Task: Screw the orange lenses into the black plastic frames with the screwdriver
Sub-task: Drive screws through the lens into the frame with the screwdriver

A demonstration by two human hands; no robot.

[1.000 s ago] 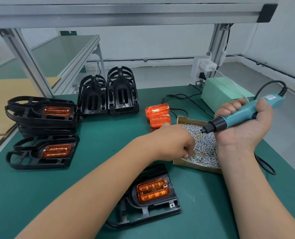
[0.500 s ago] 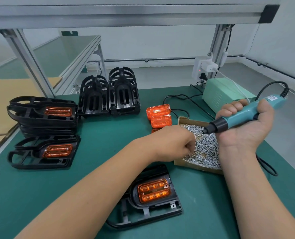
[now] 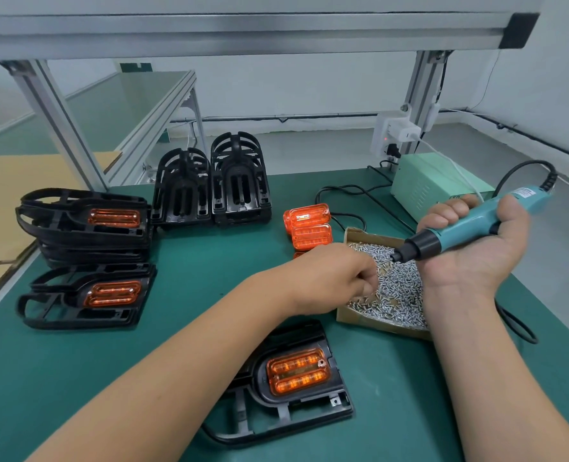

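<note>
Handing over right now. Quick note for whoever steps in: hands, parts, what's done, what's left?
Left hand: fingers curled in the box of screws; a held screw isn't visible. Right hand grips the electric screwdriver above it.
Near frame has its orange lens seated, seemingly awaiting screws.
Done: lensed frames at left.
Left: empty frames standing at the back, loose lenses beside the box.

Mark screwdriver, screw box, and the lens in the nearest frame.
screwdriver (image 3: 463, 231), head view, teal barrel.
screw box (image 3: 376, 323), head view, near cardboard wall.
lens in nearest frame (image 3: 298, 371), head view, middle of orange face.
</note>
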